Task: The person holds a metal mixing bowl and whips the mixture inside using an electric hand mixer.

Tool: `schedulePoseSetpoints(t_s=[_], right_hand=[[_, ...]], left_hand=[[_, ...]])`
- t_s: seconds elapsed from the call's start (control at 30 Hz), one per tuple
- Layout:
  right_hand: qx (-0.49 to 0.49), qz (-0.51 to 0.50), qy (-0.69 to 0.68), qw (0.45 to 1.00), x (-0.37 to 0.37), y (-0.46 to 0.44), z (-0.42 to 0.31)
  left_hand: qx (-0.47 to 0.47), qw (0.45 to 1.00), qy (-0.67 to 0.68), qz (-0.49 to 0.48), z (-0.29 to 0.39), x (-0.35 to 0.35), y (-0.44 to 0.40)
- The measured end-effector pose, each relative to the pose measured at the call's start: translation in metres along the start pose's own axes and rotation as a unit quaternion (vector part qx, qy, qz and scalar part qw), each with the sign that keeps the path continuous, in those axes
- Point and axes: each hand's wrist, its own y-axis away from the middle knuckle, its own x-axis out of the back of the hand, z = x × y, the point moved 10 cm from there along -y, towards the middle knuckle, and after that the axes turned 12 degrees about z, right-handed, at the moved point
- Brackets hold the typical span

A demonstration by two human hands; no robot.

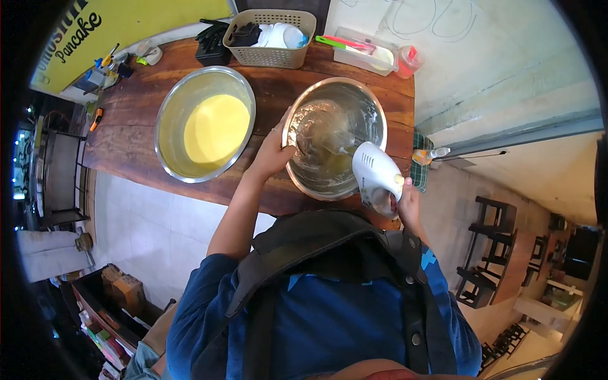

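A white hand mixer [373, 171] is in my right hand [407, 206], whose fingers wrap round its handle. Its beaters reach into a large metal bowl [380, 120] and look blurred. Inside that bowl a clear, thin liquid [329, 152] lies at the bottom, with streaks on the wall. My left hand [273, 154] grips the bowl's left rim, thumb inside. To the left stands a second metal bowl [170, 130] holding smooth yellow batter [217, 128]; neither hand touches it.
At the back of the wooden table [126, 145] are a basket [272, 58] with cloths, a black box [212, 54], a clear tub [364, 61] with spatulas and a red-topped bottle [410, 60]. An orange tool [96, 119] lies left. Part of another person shows lower left.
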Motion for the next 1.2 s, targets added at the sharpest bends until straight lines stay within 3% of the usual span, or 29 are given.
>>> schedulePoseSetpoints(t_s=[0.27, 0.47, 0.57, 0.67, 0.8, 0.87, 1.07, 1.1, 1.2], right_hand=[[-0.001, -0.012, 0.063, 0.998, 0.021, 0.006, 0.040], [0.028, 0.079, 0.034, 0.996, 0.045, -0.012, 0.068], [-0.013, 0.078, 0.010, 0.997, 0.045, -0.019, 0.070], [-0.027, 0.051, -0.020, 0.998, 0.043, -0.020, 0.077], [-0.041, 0.074, 0.007, 0.996, 0.037, -0.013, 0.069], [0.032, 0.043, 0.040, 0.998, 0.025, -0.006, 0.044], [0.029, 0.084, 0.039, 0.995, 0.016, -0.016, -0.002], [0.083, 0.101, 0.038, 0.991, 0.018, -0.023, -0.009], [0.009, 0.078, -0.016, 0.997, 0.022, -0.034, 0.012]], left_hand=[[-0.002, 1.000, -0.016, -0.005, -0.001, -0.003, -0.010], [-0.064, 0.996, -0.060, -0.013, 0.019, -0.004, -0.022], [-0.002, 0.999, -0.051, -0.015, 0.023, -0.002, -0.028], [-0.029, 0.998, -0.051, -0.011, 0.011, -0.001, -0.033], [-0.018, 0.999, -0.029, -0.007, -0.005, 0.000, -0.036], [-0.014, 0.999, -0.031, -0.016, -0.006, 0.000, -0.034], [-0.025, 0.997, -0.062, -0.034, 0.021, -0.009, -0.028], [-0.025, 0.997, -0.063, -0.036, 0.020, -0.009, -0.028], [-0.018, 0.996, -0.065, -0.052, 0.013, -0.013, -0.026]])
